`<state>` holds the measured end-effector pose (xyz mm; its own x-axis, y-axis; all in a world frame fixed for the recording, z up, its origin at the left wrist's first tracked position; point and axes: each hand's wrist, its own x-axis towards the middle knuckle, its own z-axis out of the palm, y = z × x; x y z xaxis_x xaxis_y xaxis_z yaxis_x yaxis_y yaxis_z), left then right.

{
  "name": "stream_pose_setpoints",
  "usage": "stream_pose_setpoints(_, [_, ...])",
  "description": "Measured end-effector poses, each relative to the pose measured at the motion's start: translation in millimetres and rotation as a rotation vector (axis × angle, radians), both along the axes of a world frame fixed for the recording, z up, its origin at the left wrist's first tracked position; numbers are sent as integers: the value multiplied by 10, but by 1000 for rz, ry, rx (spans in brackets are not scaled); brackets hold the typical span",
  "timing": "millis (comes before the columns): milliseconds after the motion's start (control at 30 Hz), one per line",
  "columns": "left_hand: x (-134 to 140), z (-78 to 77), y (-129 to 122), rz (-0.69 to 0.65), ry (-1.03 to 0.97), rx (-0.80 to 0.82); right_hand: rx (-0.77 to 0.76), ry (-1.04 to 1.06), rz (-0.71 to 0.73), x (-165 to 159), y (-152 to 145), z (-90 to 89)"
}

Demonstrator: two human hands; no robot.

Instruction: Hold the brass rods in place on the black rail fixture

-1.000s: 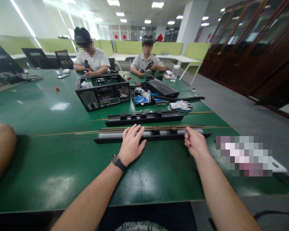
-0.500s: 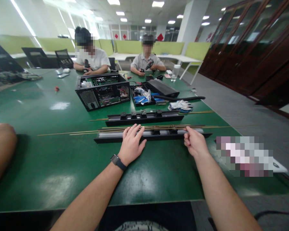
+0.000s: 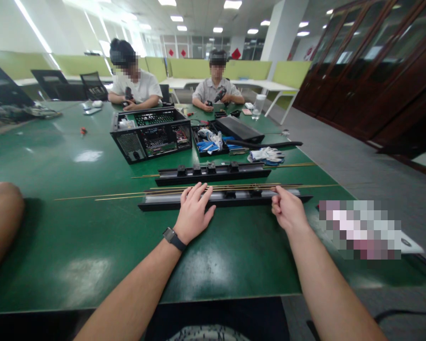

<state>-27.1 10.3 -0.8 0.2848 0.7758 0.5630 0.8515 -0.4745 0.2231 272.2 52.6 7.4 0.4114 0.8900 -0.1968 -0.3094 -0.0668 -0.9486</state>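
Starting with another person's forearm (image 3: 3, 222), well left of the near black rail (image 3: 241, 203) on the green surface (image 3: 92, 265). On to the thin brass-coloured rods (image 3: 120, 195), jutting past that rail's left end and lying lengthwise along it. Behind the rail, an open computer case (image 3: 151, 137). Now the left hand (image 3: 195, 208), laid over rods and rail, grip loose, fingers apart. Just behind the rail, a second black rail (image 3: 213, 179); beyond, white-and-blue gloves (image 3: 266, 155). Finally, near the rail's right end, the right hand (image 3: 287, 208), fingers curled, tips at the rods: cannot tell if clamped on any.
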Motion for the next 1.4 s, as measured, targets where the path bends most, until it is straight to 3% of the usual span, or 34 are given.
stream_pose_setpoints(100, [3, 0, -1, 4, 0, 1, 18, 4, 13, 9, -4, -10])
stream_pose_setpoints(300, [2, 4, -3, 6, 3, 0, 3, -19, 177, -69, -39, -9])
stream_pose_setpoints(567, [1, 5, -4, 4, 0, -1, 10, -12, 30, -23, -14, -7])
stream_pose_setpoints(800, [2, 8, -6, 3, -5, -4, 6, -23, 182, -81, -48, 8])
stream_pose_setpoints(1033, [1, 2, -4, 5, 0, -5, 13, 2, 28, -23, -14, -3])
stream_pose_setpoints(1267, [1, 0, -3, 1, -1, -1, 11, -27, 172, -64, -34, -16])
stream_pose_setpoints(1400, [1, 4, 1, -1, -3, 8, 4, -29, 129, -58, -24, -16])
